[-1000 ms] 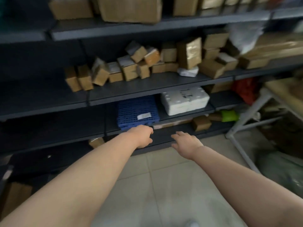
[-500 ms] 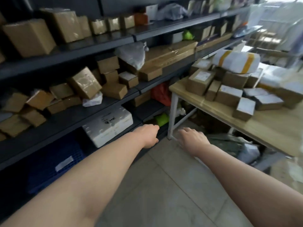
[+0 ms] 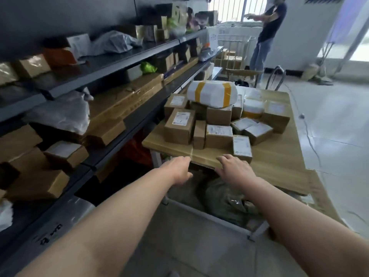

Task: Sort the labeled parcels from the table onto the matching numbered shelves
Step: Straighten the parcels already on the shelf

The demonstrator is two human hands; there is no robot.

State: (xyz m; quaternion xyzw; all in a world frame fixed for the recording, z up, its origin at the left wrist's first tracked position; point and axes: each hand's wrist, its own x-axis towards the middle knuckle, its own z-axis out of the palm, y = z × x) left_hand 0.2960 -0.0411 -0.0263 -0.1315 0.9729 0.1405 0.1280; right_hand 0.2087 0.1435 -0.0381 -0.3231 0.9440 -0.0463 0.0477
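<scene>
Several labeled cardboard parcels point(image 3: 179, 126) are piled on a wooden table point(image 3: 277, 156), topped by a white parcel with yellow tape point(image 3: 212, 93). A small upright box with a white label point(image 3: 242, 145) stands nearest the table's front edge. My right hand point(image 3: 234, 166) reaches over that edge just in front of this box, fingers relaxed, holding nothing. My left hand point(image 3: 179, 169) hovers at the table's near left corner, loosely curled and empty. Dark metal shelves point(image 3: 111, 60) with stored boxes run along the left.
A person point(image 3: 263, 31) stands at the back by a white wire cart point(image 3: 233, 43). A chair back point(image 3: 276, 76) rises behind the table. Grey bags point(image 3: 225, 198) lie under the table. A cable point(image 3: 311, 140) trails over the tiled floor at right.
The view has swung right from the lower shelves to the table. Both empty hands have come forward to the table's front edge, the right one near the small upright box.
</scene>
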